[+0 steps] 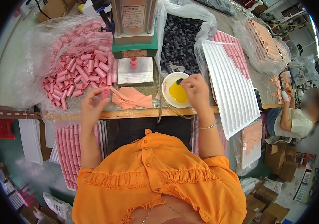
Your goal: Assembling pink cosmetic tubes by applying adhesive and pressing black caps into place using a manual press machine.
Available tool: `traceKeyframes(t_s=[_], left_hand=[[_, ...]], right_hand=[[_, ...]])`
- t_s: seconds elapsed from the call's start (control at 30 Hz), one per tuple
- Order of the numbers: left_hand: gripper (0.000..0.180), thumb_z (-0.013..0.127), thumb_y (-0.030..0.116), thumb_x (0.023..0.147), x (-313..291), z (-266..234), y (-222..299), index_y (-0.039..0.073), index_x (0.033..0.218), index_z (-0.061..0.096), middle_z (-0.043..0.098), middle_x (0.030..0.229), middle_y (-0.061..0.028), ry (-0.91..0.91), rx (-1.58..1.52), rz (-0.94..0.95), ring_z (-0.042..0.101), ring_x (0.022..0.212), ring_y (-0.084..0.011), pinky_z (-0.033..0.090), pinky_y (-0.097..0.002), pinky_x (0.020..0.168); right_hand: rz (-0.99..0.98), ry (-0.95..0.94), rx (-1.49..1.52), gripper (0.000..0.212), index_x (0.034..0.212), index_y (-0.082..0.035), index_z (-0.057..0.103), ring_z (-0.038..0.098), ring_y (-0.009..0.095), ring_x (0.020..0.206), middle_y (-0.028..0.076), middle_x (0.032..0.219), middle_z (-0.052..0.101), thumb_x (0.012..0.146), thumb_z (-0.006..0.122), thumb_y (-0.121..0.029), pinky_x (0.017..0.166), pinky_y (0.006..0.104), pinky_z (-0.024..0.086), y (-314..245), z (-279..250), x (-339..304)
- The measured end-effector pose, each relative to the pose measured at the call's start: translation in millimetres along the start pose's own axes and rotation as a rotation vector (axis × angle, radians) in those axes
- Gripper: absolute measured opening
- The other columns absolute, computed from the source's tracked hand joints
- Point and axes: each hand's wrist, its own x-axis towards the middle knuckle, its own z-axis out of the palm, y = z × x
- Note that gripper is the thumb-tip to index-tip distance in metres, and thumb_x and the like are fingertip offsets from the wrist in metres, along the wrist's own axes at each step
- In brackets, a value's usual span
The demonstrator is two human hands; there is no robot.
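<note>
Between the fingers of my left hand [93, 103], at the table's front edge, is a short pink tube [105, 93]. My right hand [197, 89] pinches a small black collar [179, 81] over a white bowl [165, 90] with yellow liquid in it. A press with a green head [135, 47] stands at the back centre. Under that head another small pink piece [133, 64] rests upright on the metal base plate [135, 77]. An orange cloth [131, 100] lies crumpled between my hands, in front of the press.
A heap of pink tubes [81, 69] spreads over clear plastic at the left. Behind the bowl is a bag of black collars [180, 39]. A white ridged tray [228, 82], partly filled with pink tubes, overhangs the edge at right. Another person [297, 115] works at far right.
</note>
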Motion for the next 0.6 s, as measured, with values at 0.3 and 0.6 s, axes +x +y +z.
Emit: traceKeyframes(t_s=[0.3, 0.6], left_hand=[[0.028, 0.077, -0.001, 0.071, 11, 94, 56, 0.004, 0.098, 0.070, 0.066, 0.097, -0.0037, -0.101, -0.086, 0.246, 0.059, 0.090, -0.0159, 0.046, -0.0274, 0.081], [0.032, 0.079, 0.005, 0.065, 18, 128, 72, 0.006, 0.096, 0.073, 0.066, 0.083, -0.0053, -0.082, 0.139, 0.491, 0.058, 0.086, -0.0238, 0.046, -0.0346, 0.075]], right_hand=[[-0.220, 0.009, -0.238, 0.012, 0.082, -0.007, 0.069, 0.058, 0.028, 0.083, 0.007, 0.089, 0.060, 0.073, 0.077, -0.008, 0.072, 0.0386, 0.045, -20, 1, -19], [-0.357, 0.018, -0.155, 0.013, 0.082, -0.006, 0.068, 0.060, 0.028, 0.089, 0.008, 0.095, 0.061, 0.075, 0.077, -0.012, 0.074, 0.0376, 0.045, -68, 14, -19]])
